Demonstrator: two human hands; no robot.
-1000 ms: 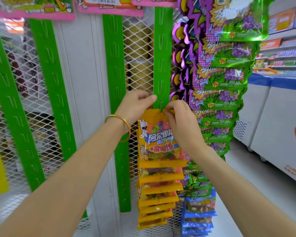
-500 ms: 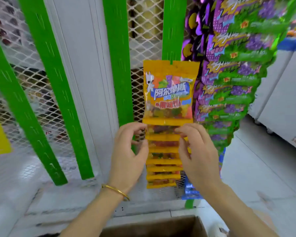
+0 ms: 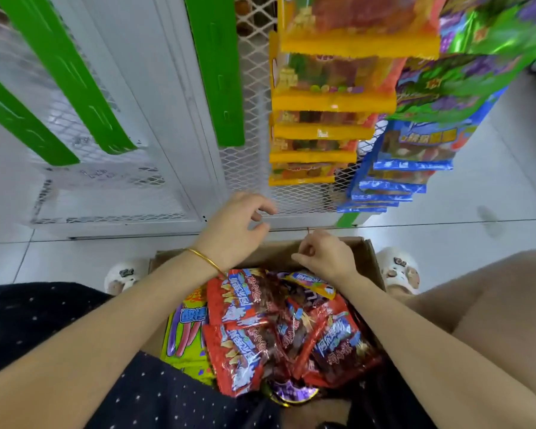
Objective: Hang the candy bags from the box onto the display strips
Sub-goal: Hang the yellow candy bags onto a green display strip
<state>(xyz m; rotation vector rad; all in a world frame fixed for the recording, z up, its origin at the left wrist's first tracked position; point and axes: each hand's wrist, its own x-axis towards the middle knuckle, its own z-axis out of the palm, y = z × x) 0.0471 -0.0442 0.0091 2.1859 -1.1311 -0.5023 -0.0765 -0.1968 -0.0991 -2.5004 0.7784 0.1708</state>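
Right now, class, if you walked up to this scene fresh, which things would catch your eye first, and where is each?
First, the open cardboard box at bottom centre, heaped with shiny red candy bags. Above it hover the left hand and right hand, loosely curled and holding nothing. At upper right hangs a column of orange candy bags, with bare green display strips to its left.

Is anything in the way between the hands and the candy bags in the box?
Nothing visible is. The cardboard box is open on top, and the red candy bags lie uncovered inside. The left hand and right hand hang just above its far edge, both holding nothing, with only air between them and the bags.
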